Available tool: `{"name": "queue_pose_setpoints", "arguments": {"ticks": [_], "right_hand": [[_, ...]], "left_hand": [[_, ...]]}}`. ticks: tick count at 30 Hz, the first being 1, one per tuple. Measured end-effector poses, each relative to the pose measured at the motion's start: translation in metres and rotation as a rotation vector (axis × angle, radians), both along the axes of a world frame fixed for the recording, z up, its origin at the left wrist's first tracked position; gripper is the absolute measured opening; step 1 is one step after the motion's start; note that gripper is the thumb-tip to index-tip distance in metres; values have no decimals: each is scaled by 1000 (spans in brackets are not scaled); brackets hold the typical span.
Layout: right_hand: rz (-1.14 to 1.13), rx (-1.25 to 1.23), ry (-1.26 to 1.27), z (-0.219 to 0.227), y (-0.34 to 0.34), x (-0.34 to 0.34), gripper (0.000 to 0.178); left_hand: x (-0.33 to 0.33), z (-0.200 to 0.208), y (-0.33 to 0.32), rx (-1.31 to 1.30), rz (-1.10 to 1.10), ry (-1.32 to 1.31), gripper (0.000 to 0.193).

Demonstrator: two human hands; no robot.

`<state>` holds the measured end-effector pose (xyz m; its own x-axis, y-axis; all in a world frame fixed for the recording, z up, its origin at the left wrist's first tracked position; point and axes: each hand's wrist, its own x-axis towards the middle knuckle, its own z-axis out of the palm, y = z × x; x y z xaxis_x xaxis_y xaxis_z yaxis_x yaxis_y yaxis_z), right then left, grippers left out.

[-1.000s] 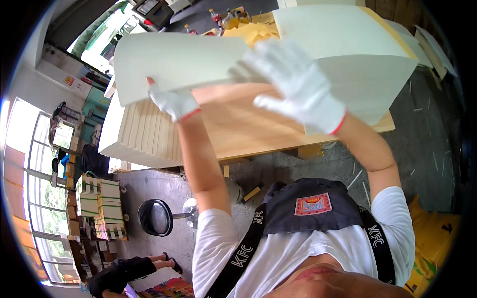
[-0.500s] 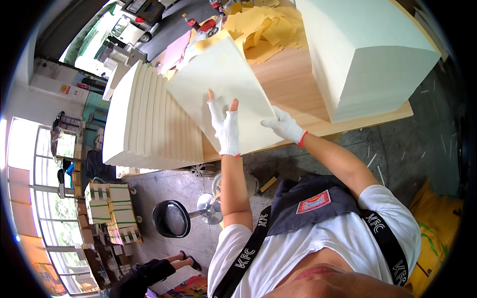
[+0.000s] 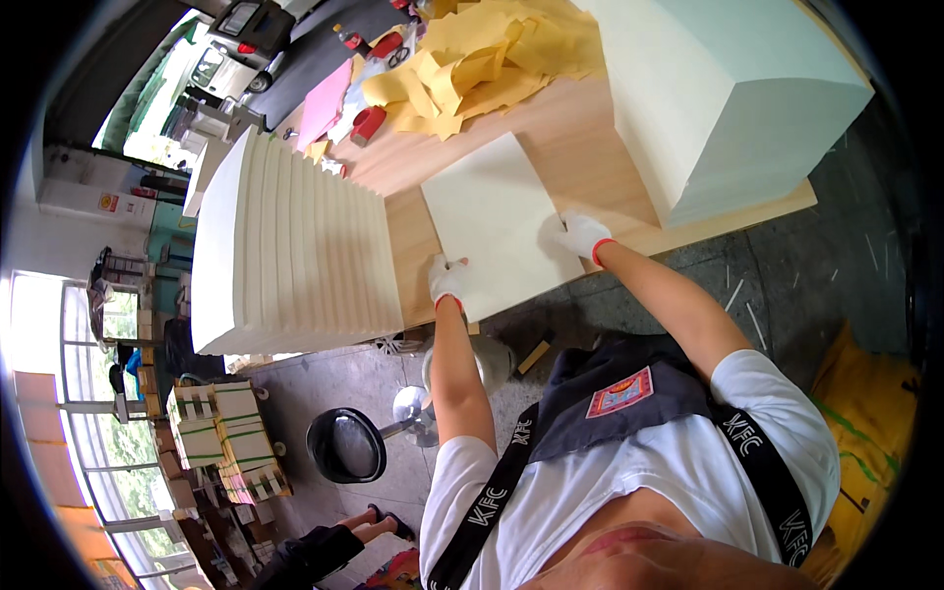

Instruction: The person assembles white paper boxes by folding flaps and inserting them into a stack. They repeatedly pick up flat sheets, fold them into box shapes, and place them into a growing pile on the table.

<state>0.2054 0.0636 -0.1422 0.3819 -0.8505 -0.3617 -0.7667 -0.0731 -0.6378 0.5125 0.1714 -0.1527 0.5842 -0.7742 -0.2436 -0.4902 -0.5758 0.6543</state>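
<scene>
A flat rectangular piece of white paper (image 3: 501, 202) lies on the wooden table in front of me; I cannot tell if it is one sheet or a thin stack. My left hand (image 3: 447, 279), in a white glove with bare fingertips, is closed on its left edge by the near corner. On its right edge my right hand (image 3: 584, 238), gloved in white with a red cuff, is closed too, its fingers partly hidden. To the left stands a tall white paper stack (image 3: 305, 246) in layered, stepped bundles. A larger smooth white stack (image 3: 708, 147) rises on the right.
Crumpled yellow paper (image 3: 472, 64) covers the table's far part, with a red tape dispenser (image 3: 368, 126), pink paper (image 3: 323, 103) and a dark bottle (image 3: 351, 41) nearby. Below the table edge are a black stool (image 3: 346, 445) and strapped bundles (image 3: 224, 423). Another person's legs (image 3: 364, 526) show lower left.
The white paper has come down from a raised, tilted position onto the table. My left hand has moved from its face to its near left edge; my right hand stays at the right edge.
</scene>
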Motion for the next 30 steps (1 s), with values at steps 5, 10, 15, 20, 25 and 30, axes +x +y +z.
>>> {"name": "queue_pose_setpoints", "arguments": {"ticks": [5, 10, 15, 20, 25, 30], "right_hand": [[-12, -94, 61, -23, 13, 9, 53], [84, -125, -15, -11, 6, 11, 44], [310, -148, -194, 71, 40, -27, 59], [394, -72, -304, 97, 49, -121, 61], [252, -208, -434, 121, 64, -195, 56], [164, -196, -549, 136, 73, -254, 59]], "left_hand": [[11, -22, -7, 33, -5, 6, 36], [46, -41, -7, 105, -14, -104, 53], [1, 42, -70, -147, -51, -824, 78], [-202, 284, -124, -1209, -685, -594, 43], [-389, 436, -153, -1409, -1395, -935, 43], [-540, 450, -220, -1082, -1568, -1351, 20]]}}
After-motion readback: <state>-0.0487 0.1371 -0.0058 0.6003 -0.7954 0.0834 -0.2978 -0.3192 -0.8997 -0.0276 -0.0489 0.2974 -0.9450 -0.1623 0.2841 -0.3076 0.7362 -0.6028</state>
